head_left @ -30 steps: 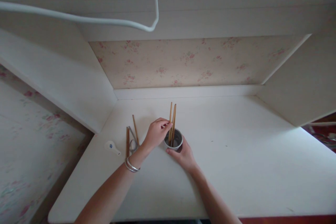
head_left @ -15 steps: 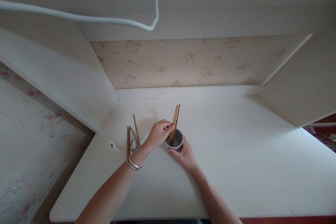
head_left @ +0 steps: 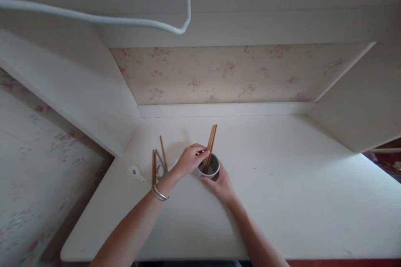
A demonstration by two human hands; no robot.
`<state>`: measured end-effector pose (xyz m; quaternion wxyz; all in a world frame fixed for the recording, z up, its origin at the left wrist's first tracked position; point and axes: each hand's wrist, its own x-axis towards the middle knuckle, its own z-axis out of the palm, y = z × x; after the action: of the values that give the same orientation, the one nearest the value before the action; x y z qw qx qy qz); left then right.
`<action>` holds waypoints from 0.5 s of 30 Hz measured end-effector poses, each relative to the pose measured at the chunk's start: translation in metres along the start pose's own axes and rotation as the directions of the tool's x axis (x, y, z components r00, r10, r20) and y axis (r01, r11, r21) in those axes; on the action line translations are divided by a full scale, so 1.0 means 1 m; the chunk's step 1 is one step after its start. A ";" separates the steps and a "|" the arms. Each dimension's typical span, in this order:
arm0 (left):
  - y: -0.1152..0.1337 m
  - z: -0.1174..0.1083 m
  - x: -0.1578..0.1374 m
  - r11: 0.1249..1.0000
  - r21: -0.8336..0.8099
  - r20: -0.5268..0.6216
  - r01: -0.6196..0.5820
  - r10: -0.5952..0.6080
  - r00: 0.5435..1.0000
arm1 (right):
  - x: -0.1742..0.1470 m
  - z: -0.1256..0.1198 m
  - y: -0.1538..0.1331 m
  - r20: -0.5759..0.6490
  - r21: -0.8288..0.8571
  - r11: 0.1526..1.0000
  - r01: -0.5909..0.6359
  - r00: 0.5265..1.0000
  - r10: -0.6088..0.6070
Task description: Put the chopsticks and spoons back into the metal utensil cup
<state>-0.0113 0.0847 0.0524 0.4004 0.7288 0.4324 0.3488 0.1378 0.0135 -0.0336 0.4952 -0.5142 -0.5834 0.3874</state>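
Flowered wallpaper (head_left: pixel 228 73) backs a white desk (head_left: pixel 300 200). The right hand (head_left: pixel 222 184) wraps its fingers around one cup (head_left: pixel 215 166), left of centre; the left hand (head_left: pixel 190 159) pinches the chopsticks (head_left: pixel 211 141) inside, too bunched to count. Leftward lie three loose sticks (head_left: pixel 162 150), one metal spoon (head_left: pixel 161 171) and, nearest the edge, one white spoon (head_left: pixel 135 173); rightward, desk stretches wide.

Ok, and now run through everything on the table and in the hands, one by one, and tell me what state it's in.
Left hand: fingers closed on the bunched chopsticks
Right hand: wrapped around the cup's side
Cup: mouth up
Bunched chopsticks: leaning in the cup
Dark chopsticks: lying down, partly hidden
Single chopstick: lying down
Metal spoon: lying down, partly hidden
White spoon: lying down
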 end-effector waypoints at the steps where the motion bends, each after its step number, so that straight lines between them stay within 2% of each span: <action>1: -0.002 0.000 -0.002 0.999 -0.040 0.002 0.025 -0.025 1.000 | 0.000 0.000 -0.001 -0.001 -0.002 1.000 -0.002 1.000 0.002; 3: -0.005 -0.001 -0.009 0.986 -0.142 0.025 0.087 -0.085 0.996 | 0.000 0.000 -0.003 0.007 0.005 1.000 -0.009 1.000 0.009; 6: -0.010 -0.001 -0.026 0.931 -0.323 0.117 0.172 -0.141 0.983 | -0.001 -0.001 -0.007 0.024 0.008 1.000 -0.024 0.999 0.024; 9: -0.013 0.004 -0.044 0.872 -0.462 0.169 0.164 -0.094 0.981 | -0.001 -0.003 -0.009 0.051 0.023 1.000 -0.014 0.999 0.012; 12: -0.014 0.014 -0.053 0.849 -0.520 0.117 0.096 -0.040 0.992 | 0.001 -0.005 -0.011 0.081 0.036 0.999 0.013 0.997 -0.016; 15: -0.017 0.024 -0.056 0.832 -0.549 0.059 0.085 -0.063 0.996 | 0.003 -0.008 -0.013 0.135 0.047 0.999 0.006 0.991 -0.012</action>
<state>-0.0186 0.0321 0.0176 0.6144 0.5723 0.3338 0.4284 0.1424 0.0138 -0.0188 0.4682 -0.4725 -0.6087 0.4324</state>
